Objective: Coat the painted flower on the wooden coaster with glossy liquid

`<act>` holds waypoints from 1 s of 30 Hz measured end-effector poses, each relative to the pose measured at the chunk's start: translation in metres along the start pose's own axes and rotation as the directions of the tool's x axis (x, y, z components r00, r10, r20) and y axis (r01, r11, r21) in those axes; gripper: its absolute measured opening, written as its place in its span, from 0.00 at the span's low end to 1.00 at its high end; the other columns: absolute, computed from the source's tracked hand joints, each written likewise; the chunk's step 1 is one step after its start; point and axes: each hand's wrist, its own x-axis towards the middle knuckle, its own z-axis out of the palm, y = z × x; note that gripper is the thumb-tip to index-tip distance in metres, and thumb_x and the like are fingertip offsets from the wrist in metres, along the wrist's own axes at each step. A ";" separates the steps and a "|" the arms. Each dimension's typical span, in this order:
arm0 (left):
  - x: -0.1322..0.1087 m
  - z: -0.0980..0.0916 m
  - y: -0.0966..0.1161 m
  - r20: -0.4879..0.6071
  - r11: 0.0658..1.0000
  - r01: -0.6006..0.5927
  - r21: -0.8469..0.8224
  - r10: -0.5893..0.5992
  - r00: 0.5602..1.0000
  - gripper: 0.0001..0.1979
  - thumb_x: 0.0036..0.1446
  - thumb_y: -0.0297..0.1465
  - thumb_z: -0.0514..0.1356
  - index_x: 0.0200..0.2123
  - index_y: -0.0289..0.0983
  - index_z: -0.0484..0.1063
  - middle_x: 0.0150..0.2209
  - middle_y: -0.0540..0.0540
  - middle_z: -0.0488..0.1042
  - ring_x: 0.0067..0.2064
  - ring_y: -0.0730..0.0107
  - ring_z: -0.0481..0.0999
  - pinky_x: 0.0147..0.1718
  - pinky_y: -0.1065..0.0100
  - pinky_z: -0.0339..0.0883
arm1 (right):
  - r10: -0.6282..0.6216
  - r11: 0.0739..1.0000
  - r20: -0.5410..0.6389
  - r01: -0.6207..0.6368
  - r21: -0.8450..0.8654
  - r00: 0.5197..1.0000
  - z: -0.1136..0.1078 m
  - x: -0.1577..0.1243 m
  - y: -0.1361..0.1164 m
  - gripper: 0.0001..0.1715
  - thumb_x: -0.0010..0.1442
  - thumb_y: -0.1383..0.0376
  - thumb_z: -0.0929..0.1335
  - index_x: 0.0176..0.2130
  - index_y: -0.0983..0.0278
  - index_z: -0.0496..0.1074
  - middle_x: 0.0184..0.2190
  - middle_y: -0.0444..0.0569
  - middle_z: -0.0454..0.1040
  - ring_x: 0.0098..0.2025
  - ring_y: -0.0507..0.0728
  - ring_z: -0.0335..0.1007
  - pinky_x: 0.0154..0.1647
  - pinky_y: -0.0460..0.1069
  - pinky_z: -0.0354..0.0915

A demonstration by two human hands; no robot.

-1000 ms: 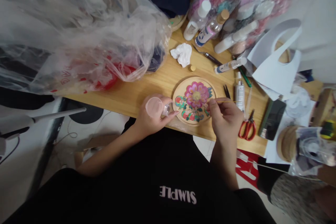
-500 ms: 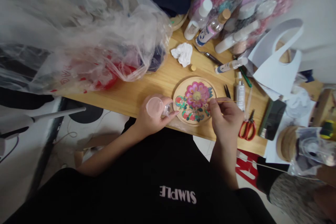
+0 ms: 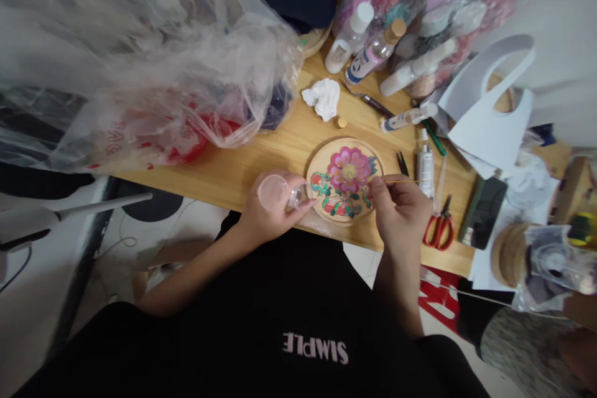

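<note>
My left hand (image 3: 268, 217) is closed on a small clear plastic cup (image 3: 297, 194) at the left rim of a round wooden piece. A round translucent disc (image 3: 273, 193), perhaps its lid, shows over the same hand. The wooden piece (image 3: 321, 152) lies flat on the table and bears a raised pink flower (image 3: 351, 169) with green leaves and red-and-green shapes. Pinched in my right hand (image 3: 401, 205) is a thin yellowish stick (image 3: 402, 182), lying level over the piece's right side. Its tip is too fine to make out.
Red-handled snips (image 3: 439, 231), a white tube (image 3: 426, 171) and a dark phone (image 3: 485, 211) lie to the right. Behind are crumpled white tissue (image 3: 321, 98), a small gold cap (image 3: 342, 122) and several bottles (image 3: 366, 62). A large plastic bag (image 3: 186, 74) covers the left.
The view has shifted very slightly. Both hands keep almost the same places over the wooden piece, still holding the cup and the stick.
</note>
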 end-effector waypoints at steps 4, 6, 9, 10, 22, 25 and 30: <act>0.000 0.000 0.000 0.004 1.000 -0.001 -0.001 0.001 1.000 0.13 0.61 0.41 0.60 0.37 0.35 0.69 0.30 0.46 0.74 0.32 0.67 0.73 0.33 0.65 0.67 | -0.009 1.000 -0.005 0.009 -0.001 1.000 0.000 0.000 0.001 0.11 0.58 0.60 0.70 0.27 0.63 0.73 0.21 0.43 0.72 0.23 0.50 0.65 0.24 0.46 0.61; 0.000 0.000 0.001 0.001 1.000 -0.001 0.001 0.001 1.000 0.13 0.60 0.41 0.60 0.37 0.35 0.69 0.30 0.46 0.74 0.33 0.67 0.74 0.33 0.65 0.67 | -0.015 1.000 -0.009 0.015 -0.008 1.000 0.000 0.000 0.001 0.11 0.58 0.60 0.70 0.26 0.63 0.73 0.22 0.43 0.72 0.24 0.51 0.65 0.24 0.46 0.61; 0.001 0.000 0.001 -0.013 1.000 0.000 -0.004 0.000 1.000 0.13 0.61 0.40 0.60 0.37 0.35 0.69 0.30 0.46 0.75 0.32 0.68 0.74 0.33 0.65 0.67 | -0.014 1.000 -0.015 0.013 -0.017 1.000 0.000 -0.001 0.001 0.12 0.58 0.60 0.70 0.26 0.63 0.73 0.22 0.43 0.72 0.24 0.51 0.65 0.24 0.46 0.61; 0.001 0.000 0.001 -0.015 1.000 0.001 -0.007 -0.001 1.000 0.13 0.61 0.40 0.60 0.37 0.35 0.69 0.31 0.46 0.75 0.32 0.68 0.74 0.33 0.66 0.67 | -0.012 1.000 -0.016 0.011 -0.019 1.000 0.000 -0.001 0.001 0.12 0.58 0.60 0.70 0.26 0.63 0.73 0.22 0.43 0.72 0.24 0.51 0.65 0.24 0.46 0.61; 0.000 0.001 0.001 -0.009 1.000 0.019 -0.010 -0.019 1.000 0.13 0.61 0.41 0.60 0.38 0.36 0.70 0.31 0.46 0.75 0.34 0.67 0.74 0.35 0.64 0.68 | -0.004 1.000 -0.006 0.004 -0.008 1.000 0.000 -0.001 -0.001 0.11 0.58 0.60 0.70 0.27 0.63 0.74 0.22 0.43 0.73 0.24 0.51 0.66 0.24 0.47 0.61; 0.000 0.000 0.001 0.012 0.999 0.040 -0.027 -0.040 0.999 0.13 0.60 0.41 0.60 0.37 0.36 0.70 0.30 0.47 0.75 0.33 0.67 0.74 0.35 0.64 0.68 | -0.006 1.000 0.002 0.006 -0.012 1.000 -0.001 -0.001 -0.002 0.11 0.58 0.60 0.70 0.27 0.63 0.73 0.21 0.43 0.72 0.23 0.51 0.65 0.24 0.47 0.61; 0.000 0.000 0.001 0.015 0.999 0.039 -0.028 -0.039 0.999 0.13 0.60 0.41 0.60 0.38 0.36 0.70 0.29 0.47 0.74 0.32 0.67 0.74 0.35 0.64 0.68 | -0.005 1.000 0.011 0.005 -0.015 1.000 -0.001 -0.001 -0.004 0.11 0.58 0.60 0.69 0.27 0.63 0.73 0.20 0.42 0.72 0.22 0.51 0.65 0.23 0.47 0.60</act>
